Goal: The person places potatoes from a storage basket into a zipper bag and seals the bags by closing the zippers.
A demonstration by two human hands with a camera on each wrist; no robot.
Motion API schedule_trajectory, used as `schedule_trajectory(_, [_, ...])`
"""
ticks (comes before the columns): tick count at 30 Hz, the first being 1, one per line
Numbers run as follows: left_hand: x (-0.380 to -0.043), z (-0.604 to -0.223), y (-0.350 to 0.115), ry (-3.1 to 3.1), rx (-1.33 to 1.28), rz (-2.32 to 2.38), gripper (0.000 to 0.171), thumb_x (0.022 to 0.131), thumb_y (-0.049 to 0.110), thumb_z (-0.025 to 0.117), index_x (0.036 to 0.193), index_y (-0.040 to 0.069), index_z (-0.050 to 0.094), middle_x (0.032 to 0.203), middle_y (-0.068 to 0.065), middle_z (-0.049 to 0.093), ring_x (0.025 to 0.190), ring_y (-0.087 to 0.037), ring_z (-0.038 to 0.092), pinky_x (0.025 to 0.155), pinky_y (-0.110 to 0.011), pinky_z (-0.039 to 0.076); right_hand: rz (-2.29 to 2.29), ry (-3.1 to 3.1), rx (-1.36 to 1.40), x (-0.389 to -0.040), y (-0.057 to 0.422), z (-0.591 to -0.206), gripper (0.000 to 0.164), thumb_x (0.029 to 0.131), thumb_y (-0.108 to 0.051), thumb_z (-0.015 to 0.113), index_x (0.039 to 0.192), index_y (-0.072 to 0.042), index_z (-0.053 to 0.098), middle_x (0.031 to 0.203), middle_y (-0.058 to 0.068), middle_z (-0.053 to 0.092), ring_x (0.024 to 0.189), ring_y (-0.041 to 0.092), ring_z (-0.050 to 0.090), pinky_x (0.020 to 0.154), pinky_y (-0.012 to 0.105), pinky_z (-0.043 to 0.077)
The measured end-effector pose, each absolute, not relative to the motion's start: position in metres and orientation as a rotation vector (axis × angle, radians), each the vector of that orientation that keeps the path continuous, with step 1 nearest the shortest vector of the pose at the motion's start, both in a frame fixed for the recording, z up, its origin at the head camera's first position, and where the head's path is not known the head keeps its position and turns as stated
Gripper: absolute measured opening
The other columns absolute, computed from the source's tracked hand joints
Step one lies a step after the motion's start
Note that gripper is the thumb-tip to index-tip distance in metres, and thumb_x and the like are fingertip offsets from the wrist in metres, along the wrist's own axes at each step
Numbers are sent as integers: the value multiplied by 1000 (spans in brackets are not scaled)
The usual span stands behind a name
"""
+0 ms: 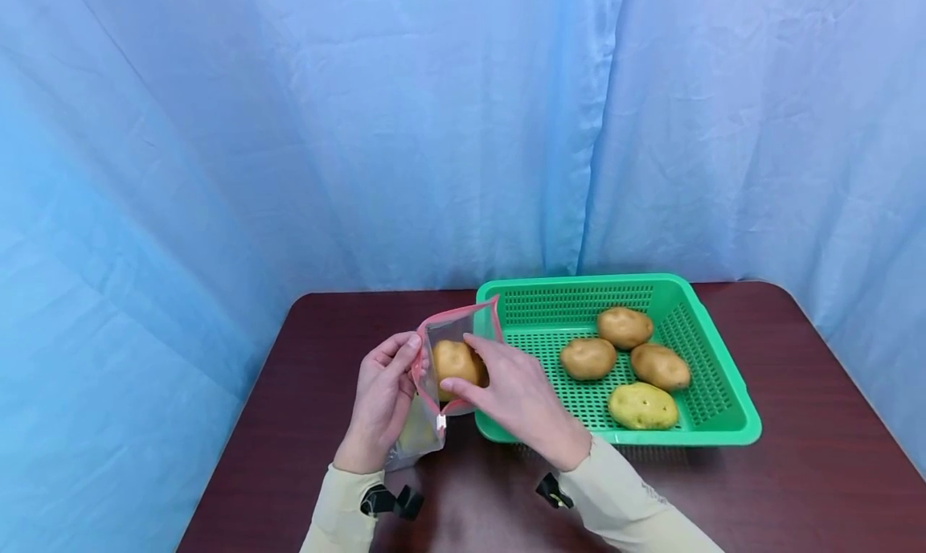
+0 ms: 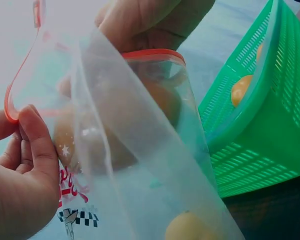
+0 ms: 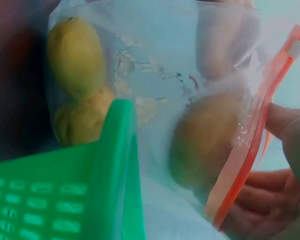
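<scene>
While the right grip [image 1: 517, 380] holds a potato [image 1: 454, 360] inside a bag [image 1: 419, 452], the left grip [image 1: 383, 396] pinches the rim [image 1: 457, 312] at nine o'clock. Should that pinch slip, the rim may fold and snag the potato. Part of the right grip is hidden; cloudy plastic blurs the bagged potatoes [image 3: 77, 57], leaving their count uncertain. At three o'clock, a basket [image 1: 629, 438] holds four loose potatoes [image 1: 624, 328].

On the table [image 1: 810, 456], a basket [image 1: 723, 438] of potatoes [image 1: 588, 358] sits right of the bag [image 1: 424, 426].
</scene>
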State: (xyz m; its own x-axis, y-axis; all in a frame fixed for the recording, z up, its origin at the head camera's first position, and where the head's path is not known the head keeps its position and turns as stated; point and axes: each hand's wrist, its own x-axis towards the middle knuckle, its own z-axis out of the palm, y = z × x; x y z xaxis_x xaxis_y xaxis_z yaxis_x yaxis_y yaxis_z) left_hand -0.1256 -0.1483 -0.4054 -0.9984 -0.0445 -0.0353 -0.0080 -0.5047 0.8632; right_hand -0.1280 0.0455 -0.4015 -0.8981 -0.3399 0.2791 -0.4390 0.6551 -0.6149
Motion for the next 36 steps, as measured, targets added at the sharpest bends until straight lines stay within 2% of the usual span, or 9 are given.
schedule_trajectory(3, [-125,-405,-150,-1528,89,-2707,15,104,4,60,96,8,72,80,-2,65,67,-8,61,62,-17,54,1162,-2706,659,-129,50,-403,61,93,-47,76,138,-8,65,125,7,72,98,21,71,80,38,59])
schedule_trajectory(8, [-127,-402,-154,-1487,70,-2708,17,104,2,60,94,8,72,79,-3,65,65,-8,61,61,-17,53,1200,-2543,542,-132,70,-408,43,95,-34,78,128,-8,69,112,6,71,94,19,68,78,40,58])
schedule_trajectory(12, [-129,-400,-158,-1483,52,-2697,16,104,3,60,94,8,71,79,-3,64,66,-8,61,61,-17,53,1215,-2590,416,-138,83,-411,42,96,-37,75,125,-7,70,105,3,72,89,17,70,79,42,58])
schedule_trajectory(14, [-129,-399,-161,-1487,48,-2689,15,104,3,60,95,7,71,79,-2,64,66,-8,61,62,-17,54,1245,-2662,397,-142,85,-411,35,98,-38,72,118,-9,74,96,-2,74,81,13,70,76,40,57])
schedule_trajectory(17, [-130,-398,-165,-1483,50,-2679,17,104,2,59,94,8,71,78,-2,64,66,-8,62,62,-17,55,1269,-2737,417,-147,83,-409,22,100,-35,67,93,-17,78,70,-9,67,61,10,61,62,35,49])
schedule_trajectory(20, [-131,-395,-173,-1478,58,-2668,21,104,-1,57,92,8,72,77,-2,64,65,-8,62,62,-18,55,1296,-2714,458,-151,77,-404,24,100,-29,66,80,-20,75,58,-9,57,52,13,50,54,33,41])
schedule_trajectory(25, [-137,-384,-187,-1490,62,-2603,21,103,-1,58,91,8,73,77,-2,65,63,-8,61,59,-17,54,1469,-2595,512,-153,61,-389,19,101,-28,67,89,-17,77,63,-9,63,55,11,55,52,31,43])
schedule_trajectory(29, [-142,-377,-194,-1490,67,-2554,16,102,1,62,92,7,73,80,-2,67,64,-7,63,59,-17,54,1580,-2519,537,-152,52,-379,21,102,-31,66,90,-17,75,65,-7,64,57,13,59,52,32,44])
schedule_trajectory(36, [-133,-388,-184,-1513,58,-2627,21,102,-3,58,91,6,72,75,0,65,62,-6,61,58,-18,53,1666,-2524,481,-148,65,-395,23,104,-33,65,95,-15,76,73,-6,67,66,13,61,61,30,50])
